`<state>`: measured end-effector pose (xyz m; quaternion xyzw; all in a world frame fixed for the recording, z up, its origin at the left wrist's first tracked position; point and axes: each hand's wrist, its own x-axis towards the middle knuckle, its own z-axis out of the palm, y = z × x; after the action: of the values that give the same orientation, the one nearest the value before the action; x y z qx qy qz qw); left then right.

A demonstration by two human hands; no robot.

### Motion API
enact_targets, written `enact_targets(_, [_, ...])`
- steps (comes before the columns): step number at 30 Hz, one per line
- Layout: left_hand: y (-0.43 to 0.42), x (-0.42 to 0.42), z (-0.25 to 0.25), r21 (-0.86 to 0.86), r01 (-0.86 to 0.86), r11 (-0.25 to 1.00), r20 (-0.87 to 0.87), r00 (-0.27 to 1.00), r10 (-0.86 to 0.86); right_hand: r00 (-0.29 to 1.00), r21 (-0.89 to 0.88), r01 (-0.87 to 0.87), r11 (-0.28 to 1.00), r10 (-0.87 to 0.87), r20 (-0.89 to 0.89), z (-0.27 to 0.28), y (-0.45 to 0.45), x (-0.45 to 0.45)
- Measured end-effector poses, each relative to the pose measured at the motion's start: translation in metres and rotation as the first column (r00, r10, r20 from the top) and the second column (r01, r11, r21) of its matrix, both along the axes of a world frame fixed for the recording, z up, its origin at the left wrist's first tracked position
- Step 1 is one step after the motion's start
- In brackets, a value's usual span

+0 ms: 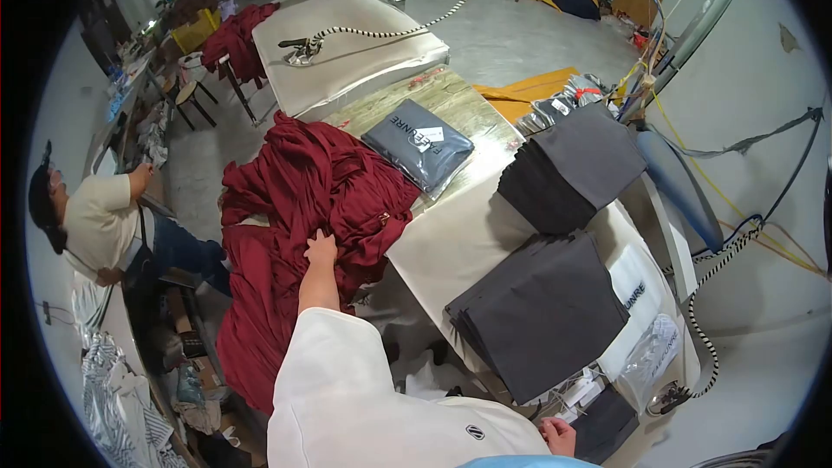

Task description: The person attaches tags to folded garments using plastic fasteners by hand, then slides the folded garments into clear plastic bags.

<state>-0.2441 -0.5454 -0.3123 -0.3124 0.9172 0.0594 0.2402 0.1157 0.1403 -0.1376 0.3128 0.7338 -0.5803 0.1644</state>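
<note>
A large heap of dark red cloth [295,173] lies over the left end of the table and hangs down toward the floor. My left hand [321,248] reaches out onto this cloth, fingers partly bent into its folds; whether they pinch it is hard to make out. Low in the view, my right hand [557,437] is near my body with curled fingers, beside dark folded cloth [607,425] and white tags [582,392]. Two stacks of dark grey cloth, one nearer [542,312] and one farther [576,165], rest on the pale table cover [459,251]. A bagged grey garment [419,146] lies beyond.
An iron [303,52] with a striped cord stands on the far pressing table [347,26]. Another iron [672,397] is at the lower right, by clear plastic bags [654,351]. A person [108,225] in a cream shirt is at the left. Blue padded arm [680,186] at right.
</note>
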Motion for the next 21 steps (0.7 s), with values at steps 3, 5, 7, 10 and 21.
enact_targets(3, [0.009, 0.005, 0.015, 0.007, 0.007, 1.0, 0.014, 1.0, -0.007, 0.997, 0.051, -0.064, 0.997, 0.067, -0.043, 0.007, -0.002, -0.01])
enact_targets(5, [0.021, 0.01, 0.034, 0.012, -0.009, 1.0, 0.01, 1.0, 0.009, 0.998, 0.032, -0.051, 0.998, 0.052, -0.045, 0.005, 0.005, -0.013])
enact_targets(7, [0.045, 0.009, 0.057, -0.058, 0.074, 0.996, -0.051, 0.996, -0.077, 0.999, -0.012, -0.007, 1.0, 0.007, -0.037, 0.001, 0.014, -0.016])
enact_targets(10, [0.073, 0.003, 0.063, -0.135, 0.162, 0.977, -0.497, 0.842, -0.208, 0.997, -0.038, -0.032, 0.999, 0.03, -0.068, -0.013, 0.026, -0.017])
enact_targets(21, [0.304, 0.046, 0.241, -0.173, 0.785, 0.595, -0.956, 0.011, -0.292, 0.99, -0.258, 0.01, 0.966, -0.046, -0.133, -0.005, 0.029, -0.018])
